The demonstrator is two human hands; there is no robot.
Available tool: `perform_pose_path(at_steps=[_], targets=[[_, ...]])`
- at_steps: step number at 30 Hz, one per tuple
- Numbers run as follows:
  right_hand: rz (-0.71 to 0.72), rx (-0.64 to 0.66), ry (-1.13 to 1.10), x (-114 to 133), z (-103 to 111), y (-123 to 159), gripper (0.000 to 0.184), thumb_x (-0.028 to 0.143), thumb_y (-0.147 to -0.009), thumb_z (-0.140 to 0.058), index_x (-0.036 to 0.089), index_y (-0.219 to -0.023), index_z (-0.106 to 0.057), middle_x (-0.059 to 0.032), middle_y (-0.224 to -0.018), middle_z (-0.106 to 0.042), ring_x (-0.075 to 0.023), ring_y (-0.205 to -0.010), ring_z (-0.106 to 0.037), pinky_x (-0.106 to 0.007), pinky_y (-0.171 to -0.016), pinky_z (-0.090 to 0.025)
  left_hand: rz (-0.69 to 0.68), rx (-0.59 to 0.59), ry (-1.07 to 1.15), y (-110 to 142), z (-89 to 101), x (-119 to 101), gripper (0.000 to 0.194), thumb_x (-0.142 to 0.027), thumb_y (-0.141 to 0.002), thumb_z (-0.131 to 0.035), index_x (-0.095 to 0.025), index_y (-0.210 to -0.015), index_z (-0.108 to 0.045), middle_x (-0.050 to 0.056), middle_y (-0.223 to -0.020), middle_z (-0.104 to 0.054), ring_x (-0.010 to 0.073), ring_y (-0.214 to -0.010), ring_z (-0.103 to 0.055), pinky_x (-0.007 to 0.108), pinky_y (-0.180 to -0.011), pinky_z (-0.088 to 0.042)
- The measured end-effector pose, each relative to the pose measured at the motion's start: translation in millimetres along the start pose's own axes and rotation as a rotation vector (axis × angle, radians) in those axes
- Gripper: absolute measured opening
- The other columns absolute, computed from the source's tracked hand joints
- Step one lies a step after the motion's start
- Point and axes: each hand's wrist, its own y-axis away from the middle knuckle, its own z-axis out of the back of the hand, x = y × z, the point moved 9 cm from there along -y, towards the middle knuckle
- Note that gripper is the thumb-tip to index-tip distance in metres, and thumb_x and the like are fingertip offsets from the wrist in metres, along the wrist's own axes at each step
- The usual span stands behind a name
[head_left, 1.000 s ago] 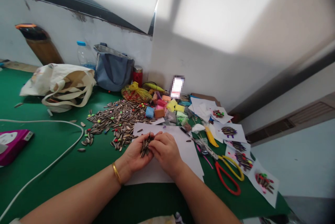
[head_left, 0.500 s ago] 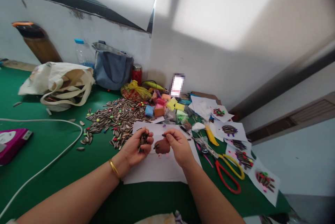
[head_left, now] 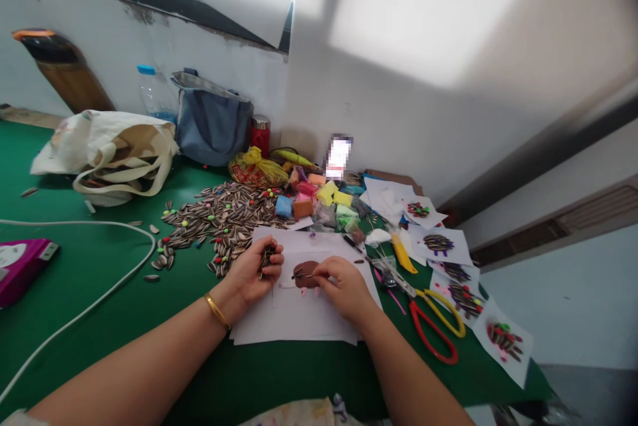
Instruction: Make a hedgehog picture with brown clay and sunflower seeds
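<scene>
In my left hand is a small heap of striped sunflower seeds, with the fingers curled round them. My right hand pinches a single sunflower seed between thumb and fingertips, over a flat brown clay shape. Other seeds lie on the left part of that clay. Small pink clay bits sit along its lower edge, and a pale piece is at its left. Under it all is a sheet of white paper.
A pile of sunflower seeds with coloured beads spreads behind my left hand. Coloured clay blocks lie behind the paper. To the right are scissors, a yellow craft knife and finished seed pictures. A white cable crosses the left side.
My right hand has lowered and brought its seed down to the brown clay. My left hand has shifted slightly left, still curled round its seeds. The view has shifted a little.
</scene>
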Motion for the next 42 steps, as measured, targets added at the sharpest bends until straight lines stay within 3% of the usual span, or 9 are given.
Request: perform_pose_path(at_steps=[9, 19, 42], targets=[[0.236, 0.045, 0.347, 25.7, -26.4, 6.4, 0.011, 0.012, -0.085, -0.064, 0.022, -0.087, -0.069, -0.0033, -0.09, -0.07, -0.0201, -0.085, -0.06, -0.032, -0.079, -0.041, -0.015, -0.008, -0.019, 0.0, -0.6, -0.7, 0.014, -0.017, -0.093, -0.05, -0.017, -0.079, -0.047, -0.002, -0.072, -0.047, 0.0046, -0.046, -0.043, 0.011, -0.031, -0.024], [0.241, 0.06, 0.508, 28.1, -31.4, 6.9, 0.013, 0.013, -0.084, -0.066, 0.023, -0.091, -0.069, -0.0023, -0.089, -0.07, -0.0197, -0.083, -0.058, -0.032, -0.077, -0.038, -0.012, -0.029, -0.012, -0.1, 0.2, -0.1, 0.015, -0.018, -0.094, -0.05, -0.017, -0.079, -0.048, -0.002, -0.071, -0.046, 0.0041, -0.044, -0.041, 0.01, -0.03, -0.022], [0.231, 0.145, 0.602, 24.2, -43.5, 4.1, 0.01, 0.017, -0.088, -0.063, 0.022, -0.095, -0.07, -0.004, -0.094, -0.069, -0.02, -0.085, -0.059, -0.032, -0.078, -0.038, -0.019, -0.039, -0.023, 1.8, -1.5, 0.4, 0.016, -0.018, -0.094, -0.049, -0.017, -0.078, -0.048, -0.002, -0.071, -0.046, 0.0039, -0.044, -0.041, 0.01, -0.03, -0.022]])
